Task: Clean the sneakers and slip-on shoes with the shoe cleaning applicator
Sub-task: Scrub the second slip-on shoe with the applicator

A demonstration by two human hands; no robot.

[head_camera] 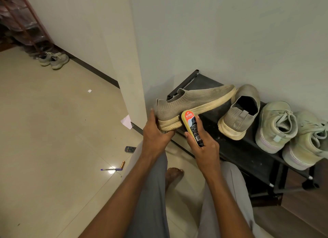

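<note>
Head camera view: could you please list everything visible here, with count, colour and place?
slip-on shoe: one, grey-beige knit, cream sole, held at the heel over the rack's left end
second slip-on shoe: one, same colours, on the rack
sneakers: two, pale green, laced, on the rack's right part
shoe rack: one, black, against the wall
applicator: one, yellow and black, at the held shoe's sole
far sneakers: two, grey, floor, upper left
red rack: one, upper left corner
remote: one, black, floor
pen: one, purple, floor
battery: one, gold, floor
paper scraps: two, white, floor
left hand: grips the shoe's heel
right hand: holds the applicator
</note>
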